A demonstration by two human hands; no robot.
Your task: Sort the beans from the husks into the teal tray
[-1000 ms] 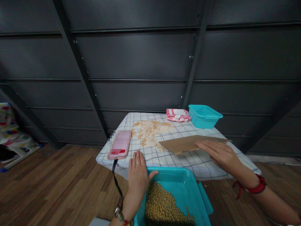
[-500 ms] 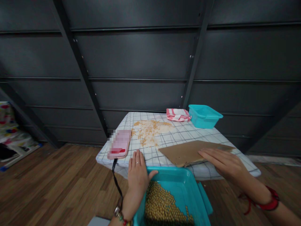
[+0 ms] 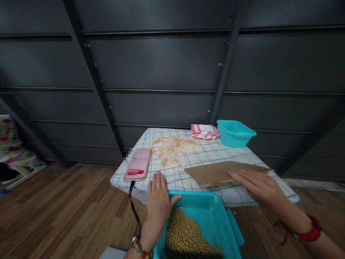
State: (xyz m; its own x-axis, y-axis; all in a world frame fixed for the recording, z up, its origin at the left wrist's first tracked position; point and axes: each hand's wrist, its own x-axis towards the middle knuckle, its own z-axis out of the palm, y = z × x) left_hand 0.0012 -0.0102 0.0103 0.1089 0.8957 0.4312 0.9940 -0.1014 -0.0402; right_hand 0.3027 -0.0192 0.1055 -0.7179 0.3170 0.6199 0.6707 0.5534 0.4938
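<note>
My left hand point(image 3: 158, 199) lies flat on the near left rim of a teal tub point(image 3: 212, 205) that holds a heap of yellow beans point(image 3: 185, 237); its fingers are stretched out and it wears a ring. My right hand point(image 3: 258, 187) rests palm down on a brown cardboard sheet point(image 3: 215, 172), fingers extended, with the sheet slightly raised above the checked tablecloth point(image 3: 231, 154). Loose beans point(image 3: 172, 149) are scattered over the middle of the cloth beyond the cardboard.
A pink phone point(image 3: 137, 164) with a black strap lies at the table's left edge. A smaller teal tub point(image 3: 235, 133) and a folded pink-and-white cloth point(image 3: 204, 131) sit at the far side. Dark metal wall panels stand behind; wood flooring surrounds the small table.
My right hand has drawn the cardboard sheet toward me and a little to the right, then nearly held it. My left hand has stayed on the tub rim.
</note>
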